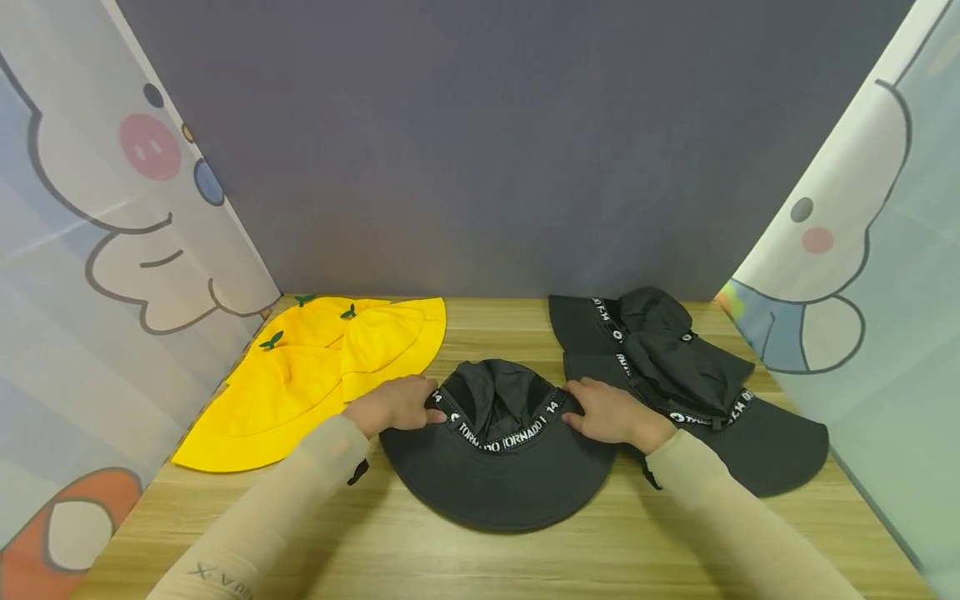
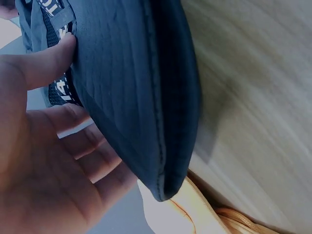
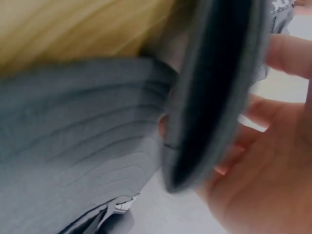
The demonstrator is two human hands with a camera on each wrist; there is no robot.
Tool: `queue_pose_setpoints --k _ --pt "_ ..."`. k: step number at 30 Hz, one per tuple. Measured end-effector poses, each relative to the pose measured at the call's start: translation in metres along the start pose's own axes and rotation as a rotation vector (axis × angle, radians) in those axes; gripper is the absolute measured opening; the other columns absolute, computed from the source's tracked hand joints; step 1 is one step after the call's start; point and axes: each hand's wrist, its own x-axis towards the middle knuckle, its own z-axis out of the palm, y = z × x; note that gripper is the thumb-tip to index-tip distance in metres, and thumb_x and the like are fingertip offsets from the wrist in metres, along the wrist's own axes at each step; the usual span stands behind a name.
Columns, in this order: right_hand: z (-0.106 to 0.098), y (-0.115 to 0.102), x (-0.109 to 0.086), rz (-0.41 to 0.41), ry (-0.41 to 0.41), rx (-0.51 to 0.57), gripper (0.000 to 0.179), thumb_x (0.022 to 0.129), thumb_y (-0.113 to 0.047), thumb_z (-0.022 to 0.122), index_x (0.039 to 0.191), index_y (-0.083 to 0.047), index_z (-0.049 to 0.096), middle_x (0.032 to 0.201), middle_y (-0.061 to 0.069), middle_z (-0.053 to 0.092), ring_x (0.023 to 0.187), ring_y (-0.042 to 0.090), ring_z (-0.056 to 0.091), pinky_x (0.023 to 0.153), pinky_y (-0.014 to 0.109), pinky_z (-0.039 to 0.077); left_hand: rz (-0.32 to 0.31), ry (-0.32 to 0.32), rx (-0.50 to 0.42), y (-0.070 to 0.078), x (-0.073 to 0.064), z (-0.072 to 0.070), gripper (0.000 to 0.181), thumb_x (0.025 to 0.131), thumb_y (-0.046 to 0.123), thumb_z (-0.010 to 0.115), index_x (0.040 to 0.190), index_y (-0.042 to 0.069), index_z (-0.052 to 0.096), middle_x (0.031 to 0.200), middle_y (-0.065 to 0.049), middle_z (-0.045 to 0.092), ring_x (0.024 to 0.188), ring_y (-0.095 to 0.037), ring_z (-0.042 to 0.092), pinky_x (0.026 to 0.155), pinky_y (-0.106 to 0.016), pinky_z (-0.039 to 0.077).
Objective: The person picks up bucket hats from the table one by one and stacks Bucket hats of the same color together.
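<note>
A black sun hat [image 1: 498,492] with a wide brim is held at the middle of the table, its white-lettered band facing up. My left hand [image 1: 396,404] pinches its left side, the thumb over the band and the fingers behind the brim. On the opposite side my right hand [image 1: 611,412] grips the hat the same way. Close up in the left wrist view, the thumb presses the brim [image 2: 117,83] near the band while the other fingers spread behind it. In the right wrist view the brim edge [image 3: 214,97] covers some fingertips.
Yellow hats [image 1: 300,387] with green sprouts lie overlapping at the left. More black hats [image 1: 772,442] overlap at the right, close beside my right hand. A grey panel [image 1: 480,150] stands behind the wooden table [image 1: 480,567], with cartoon-printed sheets on both sides.
</note>
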Motion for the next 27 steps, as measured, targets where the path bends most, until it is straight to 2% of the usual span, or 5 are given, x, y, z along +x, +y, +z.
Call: queue_pose_setpoints --k 8,12,17,20,27 --pt "0.004 -0.014 -0.013 -0.038 0.046 -0.155 0.055 0.092 -0.037 0.073 0.126 0.005 0.064 0.113 0.016 0.061 0.101 0.038 0.06 0.085 0.052 0.052 -0.037 0.137 0.162 0.012 -0.018 0.013 0.052 0.093 0.043 0.073 0.12 -0.001 0.064 0.109 -0.014 0.061 0.103 -0.036 0.06 0.085 -0.053 0.052" --pt "0.005 -0.021 -0.02 -0.036 0.066 -0.187 0.062 0.088 -0.046 0.076 0.122 0.006 0.067 0.109 0.013 0.06 0.096 0.033 0.058 0.081 0.05 0.052 -0.032 0.161 0.185 0.021 -0.029 0.014 0.052 0.091 0.041 0.076 0.119 -0.002 0.065 0.108 -0.015 0.058 0.104 -0.036 0.058 0.087 -0.052 0.052" --pt "0.007 -0.033 -0.029 -0.011 0.05 -0.202 0.069 0.083 -0.054 0.078 0.117 0.004 0.068 0.108 0.012 0.06 0.098 0.032 0.056 0.079 0.05 0.053 -0.03 0.111 0.216 0.037 -0.044 0.012 0.072 0.087 0.052 0.076 0.129 -0.005 0.06 0.127 -0.021 0.055 0.118 -0.039 0.053 0.095 -0.051 0.05" --pt "0.01 -0.038 -0.031 0.008 0.032 -0.193 0.071 0.082 -0.055 0.08 0.118 0.004 0.068 0.111 0.013 0.06 0.102 0.032 0.056 0.08 0.05 0.054 -0.05 0.078 0.213 0.044 -0.047 0.012 0.087 0.081 0.059 0.079 0.136 -0.004 0.056 0.135 -0.021 0.052 0.124 -0.039 0.05 0.093 -0.052 0.05" --pt "0.017 -0.044 -0.027 0.014 0.029 -0.217 0.061 0.082 -0.049 0.082 0.107 0.004 0.066 0.094 0.008 0.054 0.093 0.028 0.054 0.075 0.047 0.055 -0.055 0.091 0.291 0.045 -0.043 0.022 0.093 0.07 0.062 0.086 0.132 -0.001 0.056 0.124 -0.018 0.054 0.115 -0.035 0.054 0.085 -0.048 0.055"
